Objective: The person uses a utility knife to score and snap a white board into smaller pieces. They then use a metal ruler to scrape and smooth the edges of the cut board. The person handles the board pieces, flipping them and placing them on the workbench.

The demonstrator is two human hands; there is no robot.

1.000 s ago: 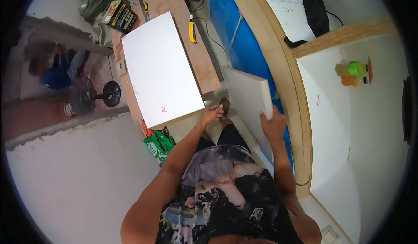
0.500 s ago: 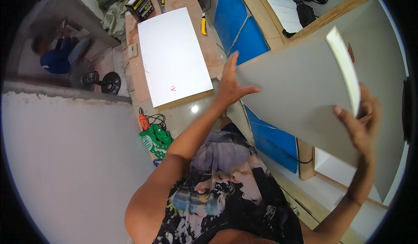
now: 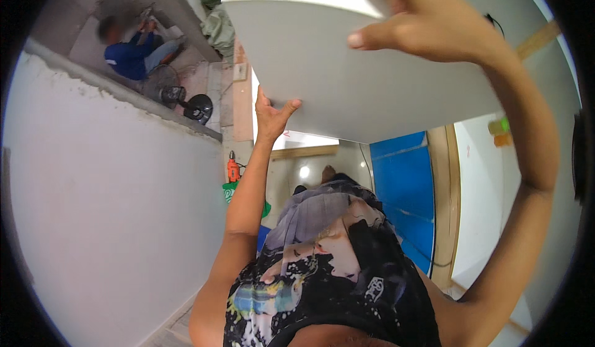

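Note:
A large grey board (image 3: 365, 93) with a white edge is raised in front of me, tilted. My left hand (image 3: 274, 116) grips its left lower edge, thumb on the grey face and fingers behind. My right hand (image 3: 403, 28) clasps the far upper edge, its thumb pressed on the same face and its fingers partly hidden. Beneath the board, a white panel (image 3: 310, 141) with a red mark lies on the low work surface. The board covers most of that panel.
To the left runs a white wall (image 3: 111, 210). Beyond it a seated person in blue (image 3: 129, 59) works near a black fan (image 3: 198, 108). An orange drill (image 3: 233, 170) and a green bag (image 3: 230, 192) lie on the floor. At right stands a blue-faced cabinet (image 3: 406, 186).
Both hands have swung the grey board left from the cabinet side, and it now hangs over the white panel. My right hand has risen and moved left; my view has turned too.

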